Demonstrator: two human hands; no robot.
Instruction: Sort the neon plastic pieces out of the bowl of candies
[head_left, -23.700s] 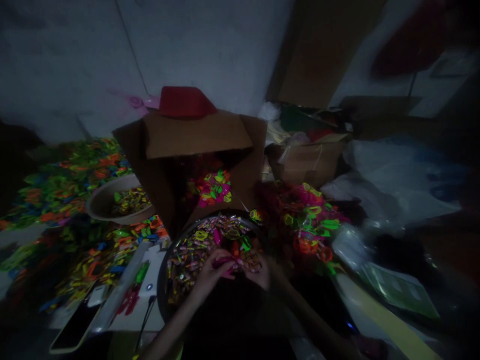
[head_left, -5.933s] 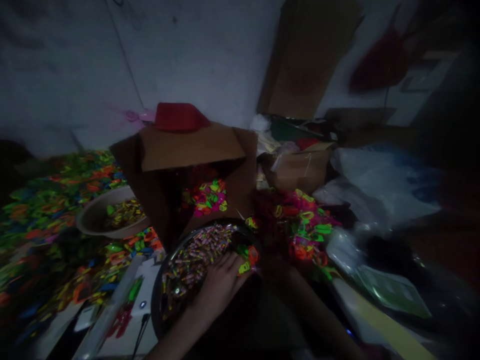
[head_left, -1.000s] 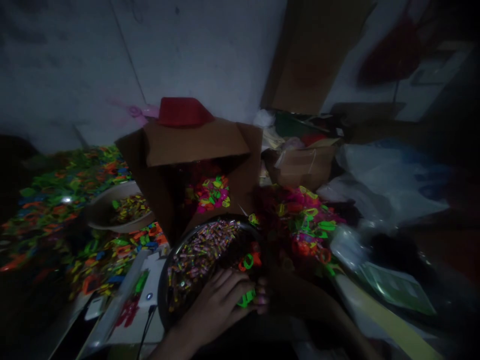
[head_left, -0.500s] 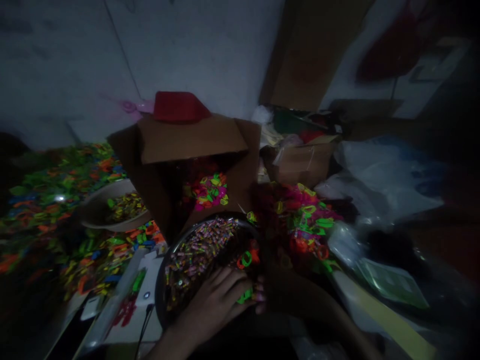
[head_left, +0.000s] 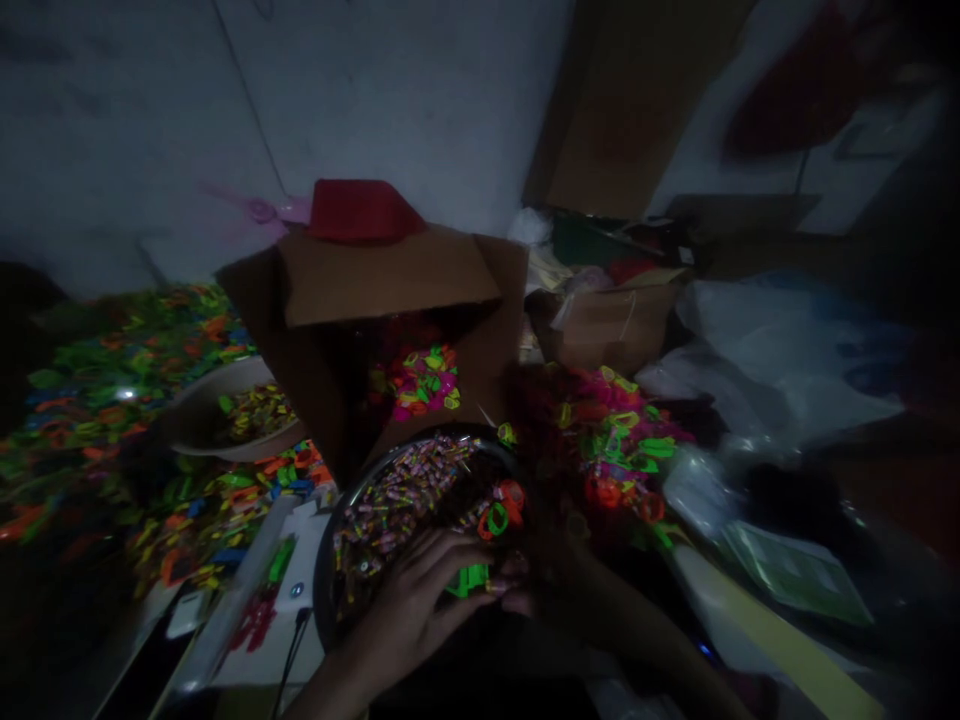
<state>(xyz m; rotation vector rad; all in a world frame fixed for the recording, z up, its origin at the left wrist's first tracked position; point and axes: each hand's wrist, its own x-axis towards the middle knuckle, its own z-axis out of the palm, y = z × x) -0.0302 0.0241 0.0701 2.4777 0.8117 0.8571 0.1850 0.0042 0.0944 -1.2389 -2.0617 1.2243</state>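
Green piece [head_left: 471,580] sits in the left hand [head_left: 409,605], pinched between thumb and curled fingers, at the near right part of the basin [head_left: 324,585]. Just to its right, the right hand [head_left: 546,575] seems to pinch a striped piece [head_left: 495,587] by its fingertips; shadow hides how firmly, and whether the two pieces touch or join I cannot tell.

Good handling here, I judge, means the left grip staying firm but light, since the green piece looks like thin plastic, and the right fingertips bearing on one end of the striped piece, so the meeting point remains in sight. Working low over the basin should catch a slip.

Beyond the fingers, rings [head_left: 511,500], orange and green, lie close on the far side; loose ones could snag. Striped pieces [head_left: 397,490] fill the basin's left and far parts. Farther out stand the carton [head_left: 390,275], far, the bowl [head_left: 221,450], left, and a mixed pile [head_left: 622,430], right.
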